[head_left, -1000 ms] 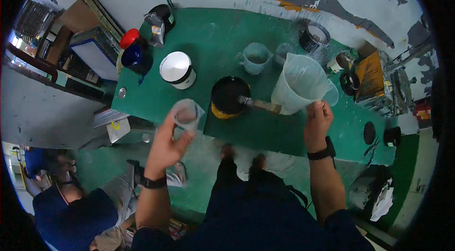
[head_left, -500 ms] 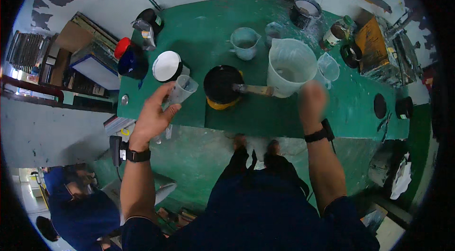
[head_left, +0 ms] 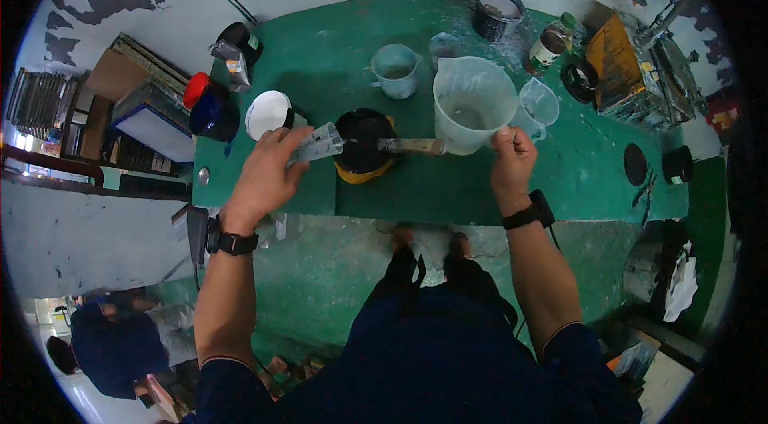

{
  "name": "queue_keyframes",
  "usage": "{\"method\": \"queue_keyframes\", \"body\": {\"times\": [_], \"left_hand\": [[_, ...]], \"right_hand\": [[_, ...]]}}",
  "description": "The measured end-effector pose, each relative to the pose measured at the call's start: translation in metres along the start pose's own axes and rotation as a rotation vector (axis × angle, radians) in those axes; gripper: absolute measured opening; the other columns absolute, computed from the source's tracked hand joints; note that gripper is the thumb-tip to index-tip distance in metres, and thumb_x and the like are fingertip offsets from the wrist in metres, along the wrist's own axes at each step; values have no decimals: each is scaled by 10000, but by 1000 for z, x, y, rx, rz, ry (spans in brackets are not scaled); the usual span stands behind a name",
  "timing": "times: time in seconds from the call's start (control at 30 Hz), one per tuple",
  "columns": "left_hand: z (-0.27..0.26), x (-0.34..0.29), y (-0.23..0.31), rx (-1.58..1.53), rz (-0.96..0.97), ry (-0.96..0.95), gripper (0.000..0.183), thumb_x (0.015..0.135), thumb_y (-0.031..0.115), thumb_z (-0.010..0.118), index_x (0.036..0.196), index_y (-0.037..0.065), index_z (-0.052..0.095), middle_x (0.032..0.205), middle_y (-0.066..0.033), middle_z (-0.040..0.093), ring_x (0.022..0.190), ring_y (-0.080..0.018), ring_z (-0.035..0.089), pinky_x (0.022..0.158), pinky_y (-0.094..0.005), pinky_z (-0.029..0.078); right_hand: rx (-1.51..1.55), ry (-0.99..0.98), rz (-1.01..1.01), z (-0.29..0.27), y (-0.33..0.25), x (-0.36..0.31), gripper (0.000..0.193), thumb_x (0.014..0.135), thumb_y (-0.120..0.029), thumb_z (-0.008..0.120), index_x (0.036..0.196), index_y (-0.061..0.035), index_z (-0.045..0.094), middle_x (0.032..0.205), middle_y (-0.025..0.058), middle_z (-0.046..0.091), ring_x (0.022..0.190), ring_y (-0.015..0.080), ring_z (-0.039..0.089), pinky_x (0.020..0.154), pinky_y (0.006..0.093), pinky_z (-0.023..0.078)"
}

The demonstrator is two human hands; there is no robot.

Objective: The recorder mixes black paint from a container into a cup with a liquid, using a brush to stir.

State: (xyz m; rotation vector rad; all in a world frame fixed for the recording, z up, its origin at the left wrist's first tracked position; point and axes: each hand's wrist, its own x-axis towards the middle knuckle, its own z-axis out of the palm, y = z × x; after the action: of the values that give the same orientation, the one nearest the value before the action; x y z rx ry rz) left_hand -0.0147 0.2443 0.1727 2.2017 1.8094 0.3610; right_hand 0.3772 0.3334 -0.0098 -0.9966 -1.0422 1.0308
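My left hand [head_left: 270,172] is closed round a small clear plastic cup [head_left: 322,144]. The cup is tipped on its side, its mouth pointing right, at the left edge of a black tub [head_left: 360,124] with yellow at its base. A brush [head_left: 420,146] with a worn handle lies across that tub, the handle end reaching toward a large translucent measuring jug [head_left: 472,96]. My right hand [head_left: 514,160] is closed at the jug's near right edge, with the thumb by the rim; the part gripped is hidden behind the fingers. The jug stands upright on the green table [head_left: 320,40].
Smaller jugs [head_left: 396,72] [head_left: 538,104] stand around the large one. To the left are a white-lidded tub [head_left: 268,114] and a blue container [head_left: 214,114]. A bottle [head_left: 546,48], dark tape roll [head_left: 580,80] and stained box [head_left: 620,64] sit right. Another person [head_left: 120,348] is lower left.
My left hand has tilted the small cup further over and brought it right, to the black tub. My right hand, blurred before, has come to rest closed at the large jug's edge.
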Motion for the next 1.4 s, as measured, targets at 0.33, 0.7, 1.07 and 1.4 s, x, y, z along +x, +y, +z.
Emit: {"method": "queue_keyframes", "body": {"times": [0.33,0.7,1.07,1.4], "left_hand": [[5,10,-10,10,-63,-21,563,890,36,722,1430,60,564,1266,-213,643,1219,-422,584,1033,-482,476],[24,-5,-11,-868,-308,160,532,949,29,722,1454,47,558,1287,-64,673,1226,-203,599,1063,-385,467],[-9,122,120,196,368,150,554,815,5,715,1353,103,630,1187,-157,650,1123,-392,588,1030,-488,466],[25,163,138,445,516,214,543,784,-15,683,1315,94,644,1142,-154,649,1101,-375,588,1033,-481,459]], "right_hand": [[-10,-23,-17,-2,1,-1,353,1034,-291,695,793,-64,575,769,-56,532,732,57,441,666,258,361],[-44,-54,40,-7,-7,-2,340,1026,-295,715,810,-63,592,777,-65,528,742,54,434,666,255,355],[-186,14,-12,-23,-33,-13,364,985,-282,758,1200,-29,609,1061,23,611,962,127,555,873,312,489],[-95,-88,20,-41,-68,-41,219,1008,-131,711,1176,-31,613,1043,2,618,907,90,574,828,262,498]]}}
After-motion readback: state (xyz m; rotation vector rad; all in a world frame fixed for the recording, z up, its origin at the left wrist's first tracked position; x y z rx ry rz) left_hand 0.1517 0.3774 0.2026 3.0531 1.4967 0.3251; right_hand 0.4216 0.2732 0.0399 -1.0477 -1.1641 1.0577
